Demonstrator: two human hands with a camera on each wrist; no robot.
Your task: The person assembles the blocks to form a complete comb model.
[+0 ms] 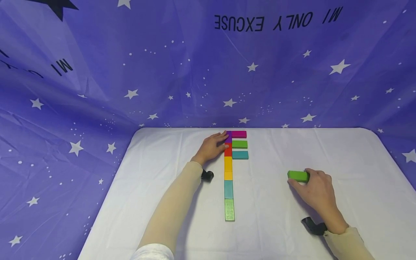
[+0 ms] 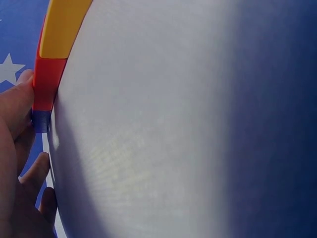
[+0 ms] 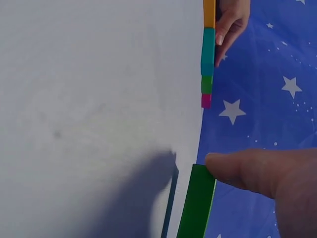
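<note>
A column of coloured wooden blocks runs down the white table. My left hand [image 1: 209, 147] touches its far end, fingertips on the purple block [image 1: 229, 137] and thumb on the red block [image 1: 228, 151]. Nearer come two yellow blocks [image 1: 228, 163], a teal block [image 1: 229, 189] and a pale green block [image 1: 229, 210]. Magenta [image 1: 239, 134], green [image 1: 239, 144] and blue-teal [image 1: 240, 155] blocks stick out rightward from the column's far part, with gaps between them. Away to the right, my right hand [image 1: 320, 191] grips a bright green block [image 1: 298, 176] between thumb and fingers; its shadow lies apart from it in the right wrist view.
A white cloth covers the table [image 1: 266, 202]. Behind it and at the sides hangs a purple-blue curtain [image 1: 195, 79] with stars and lettering. Black wrist mounts [image 1: 313, 226] show at both wrists.
</note>
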